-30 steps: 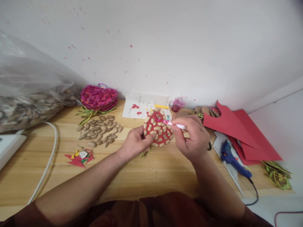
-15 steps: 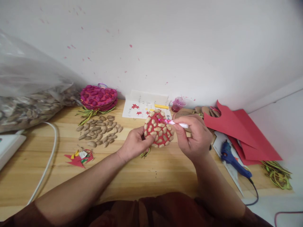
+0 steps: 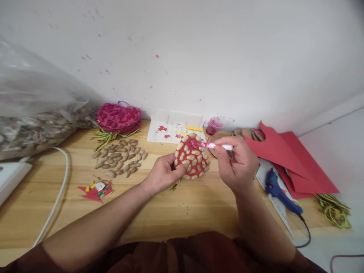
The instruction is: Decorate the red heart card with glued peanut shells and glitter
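Observation:
My left hand (image 3: 166,171) grips the lower left edge of a red disc (image 3: 194,167) with peanuts stuck all over its face, thumb on top. Yellow-green string hangs from the disc's lower edge. My right hand (image 3: 238,163) pinches the white handle of a paintbrush (image 3: 212,145), whose pink-stained tip touches the upper part of the disc. A little pink shows there; the peanuts lower down are still tan. Behind the disc stands a clear cup (image 3: 214,126) with dark pink paint inside.
Loose peanuts (image 3: 118,156) lie left of my hands, with red scraps (image 3: 95,190) nearer. Pink-painted peanut discs (image 3: 118,116) are stacked behind, beside a bag of peanuts (image 3: 34,131). A glue gun (image 3: 280,193), red sheets (image 3: 307,163) and string (image 3: 334,212) lie right; a printed sheet (image 3: 156,129) lies behind.
My right hand has shifted slightly right, with the brush more level and more of its shaft showing. The disc has moved a touch right and down in my left hand.

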Motion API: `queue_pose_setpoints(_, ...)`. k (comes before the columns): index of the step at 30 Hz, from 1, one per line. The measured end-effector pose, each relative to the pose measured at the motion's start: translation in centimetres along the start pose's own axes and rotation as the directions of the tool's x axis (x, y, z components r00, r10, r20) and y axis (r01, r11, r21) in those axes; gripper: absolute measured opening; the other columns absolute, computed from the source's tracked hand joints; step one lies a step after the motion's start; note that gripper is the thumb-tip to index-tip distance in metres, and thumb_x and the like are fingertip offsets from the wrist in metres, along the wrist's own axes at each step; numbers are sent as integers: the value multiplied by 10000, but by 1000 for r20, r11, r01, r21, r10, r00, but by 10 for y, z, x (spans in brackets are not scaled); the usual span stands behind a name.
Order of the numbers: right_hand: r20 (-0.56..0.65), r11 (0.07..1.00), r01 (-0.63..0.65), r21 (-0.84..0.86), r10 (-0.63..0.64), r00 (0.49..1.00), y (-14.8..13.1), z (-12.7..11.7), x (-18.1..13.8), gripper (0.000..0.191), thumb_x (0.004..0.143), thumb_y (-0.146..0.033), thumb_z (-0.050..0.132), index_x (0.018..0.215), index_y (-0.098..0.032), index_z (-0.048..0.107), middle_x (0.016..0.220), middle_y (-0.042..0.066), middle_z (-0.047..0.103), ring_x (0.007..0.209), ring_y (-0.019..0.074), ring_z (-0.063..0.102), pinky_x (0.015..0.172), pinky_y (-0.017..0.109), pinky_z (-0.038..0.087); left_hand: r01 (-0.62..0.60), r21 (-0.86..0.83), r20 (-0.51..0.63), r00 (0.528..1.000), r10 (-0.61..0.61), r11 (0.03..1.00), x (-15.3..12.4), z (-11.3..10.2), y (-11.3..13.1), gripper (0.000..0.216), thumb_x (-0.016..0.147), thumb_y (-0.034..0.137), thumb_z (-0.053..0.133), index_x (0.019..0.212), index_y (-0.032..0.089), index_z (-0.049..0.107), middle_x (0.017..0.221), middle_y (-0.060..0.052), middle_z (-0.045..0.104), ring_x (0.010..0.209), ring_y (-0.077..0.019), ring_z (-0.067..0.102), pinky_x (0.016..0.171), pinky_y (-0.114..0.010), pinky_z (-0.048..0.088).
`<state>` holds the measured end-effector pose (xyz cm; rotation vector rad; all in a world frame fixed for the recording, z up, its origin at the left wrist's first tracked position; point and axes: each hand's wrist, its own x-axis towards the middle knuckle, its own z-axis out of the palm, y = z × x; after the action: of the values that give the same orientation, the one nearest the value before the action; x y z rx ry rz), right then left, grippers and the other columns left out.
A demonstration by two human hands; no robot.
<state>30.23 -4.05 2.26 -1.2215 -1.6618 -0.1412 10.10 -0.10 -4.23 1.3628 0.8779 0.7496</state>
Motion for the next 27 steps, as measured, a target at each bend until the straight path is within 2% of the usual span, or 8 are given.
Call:
queue_pose_setpoints(7,-55,1000,-10,16,11,998,2,0,2,114,901,-154,657,994,-208,696,882,38,695,799,194,655,741,367,531,-4,45,6,1000,4,999,-2,1,3,322,847,432,680,750,180,505,527,54,523,443,-65,437,446,-176,347)
queue_pose_setpoints(14,-33,999,-26,31,27,999,1,-1,2,110,902,-168,659,999,-210,689,904,48,704,808,201,664,746,380,534,4,37,3,1000,-4,999,-1,0,0,304,850,428,671,771,177,519,559,46,536,460,-75,449,460,-186,358)
queue_pose_setpoints(27,-23,993,115,-35,-116,993,-4,-4,3,174,871,-118,678,1004,-230,681,872,30,721,769,197,659,704,366,551,-56,116,-18,998,59,992,0,0,-3,232,845,377,664,821,153,612,667,10,599,558,-97,472,529,-202,396)
